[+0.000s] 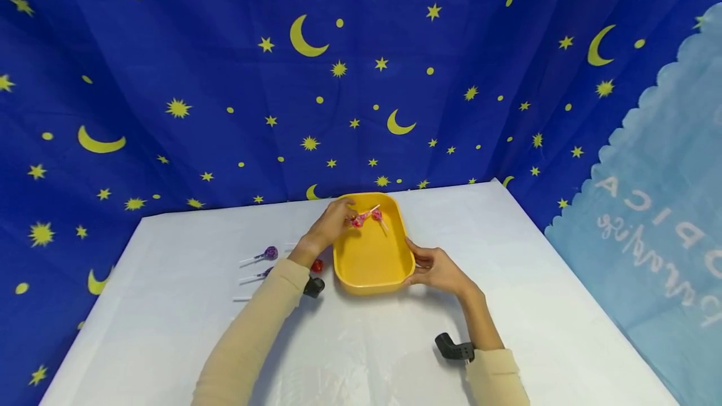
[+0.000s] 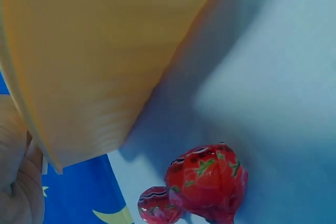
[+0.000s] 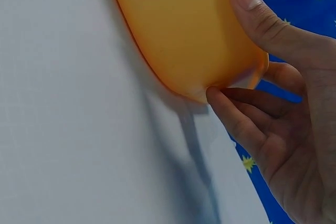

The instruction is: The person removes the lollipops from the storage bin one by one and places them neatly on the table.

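A yellow rectangular tray [image 1: 372, 262] stands at the middle of the table, its side close up in the left wrist view. Inside at its far end lie a pink-wrapped lollipop [image 1: 376, 215] and a second pink lollipop [image 1: 358, 221]. My left hand [image 1: 329, 224] reaches over the tray's far left rim, its bent fingertips at the second lollipop's head, which they appear to pinch. With thumb and fingers, my right hand [image 1: 440, 269] grips the tray's near right side; the right wrist view shows the fingers [image 3: 236, 119] against its edge.
Left of the tray, purple lollipops [image 1: 271, 254] lie on the white table [image 1: 169, 281], partly behind my left sleeve. Red-wrapped lollipops [image 2: 207, 179] lie just beside the tray. A blue curtain [image 1: 225, 80] with moons and stars hangs along the table's far edge.
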`<action>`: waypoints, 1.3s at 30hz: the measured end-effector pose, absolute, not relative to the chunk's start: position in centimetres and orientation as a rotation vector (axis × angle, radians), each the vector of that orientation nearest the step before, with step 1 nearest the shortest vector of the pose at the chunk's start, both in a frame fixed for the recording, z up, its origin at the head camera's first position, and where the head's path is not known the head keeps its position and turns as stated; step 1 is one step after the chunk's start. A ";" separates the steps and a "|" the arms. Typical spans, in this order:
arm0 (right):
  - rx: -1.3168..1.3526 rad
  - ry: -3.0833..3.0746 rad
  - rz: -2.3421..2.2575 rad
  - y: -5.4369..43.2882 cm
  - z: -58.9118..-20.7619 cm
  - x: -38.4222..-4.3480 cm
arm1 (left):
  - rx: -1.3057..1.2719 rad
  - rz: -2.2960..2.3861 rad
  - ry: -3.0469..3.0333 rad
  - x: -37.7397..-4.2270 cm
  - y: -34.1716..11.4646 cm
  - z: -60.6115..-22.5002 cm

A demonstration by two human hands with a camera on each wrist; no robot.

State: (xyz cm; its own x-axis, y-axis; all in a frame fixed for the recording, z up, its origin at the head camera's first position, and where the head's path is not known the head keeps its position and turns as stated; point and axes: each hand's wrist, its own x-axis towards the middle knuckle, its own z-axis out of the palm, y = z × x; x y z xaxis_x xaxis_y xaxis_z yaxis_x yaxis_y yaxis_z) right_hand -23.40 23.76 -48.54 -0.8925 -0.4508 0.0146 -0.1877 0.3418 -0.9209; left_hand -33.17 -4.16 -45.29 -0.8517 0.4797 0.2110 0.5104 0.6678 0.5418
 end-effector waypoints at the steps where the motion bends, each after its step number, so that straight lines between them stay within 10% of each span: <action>1: -0.576 2.366 -1.569 23.8 -48.6 -23.4 | -0.828 -0.935 -2.823 -33.1 -4.2 -45.2; 39: -0.564 2.395 -1.544 23.5 -48.4 -23.5 | -0.849 -1.321 -2.565 -27.1 -8.7 -44.2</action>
State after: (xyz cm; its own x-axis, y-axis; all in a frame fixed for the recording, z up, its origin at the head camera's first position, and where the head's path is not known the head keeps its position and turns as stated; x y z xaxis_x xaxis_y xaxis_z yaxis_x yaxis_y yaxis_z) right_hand -23.48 23.46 -48.43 -0.8978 -0.4402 0.0102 -0.1909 0.3684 -0.9099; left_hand -27.14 -8.70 -44.24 -0.8324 0.4204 0.3611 0.5381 0.4574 0.7080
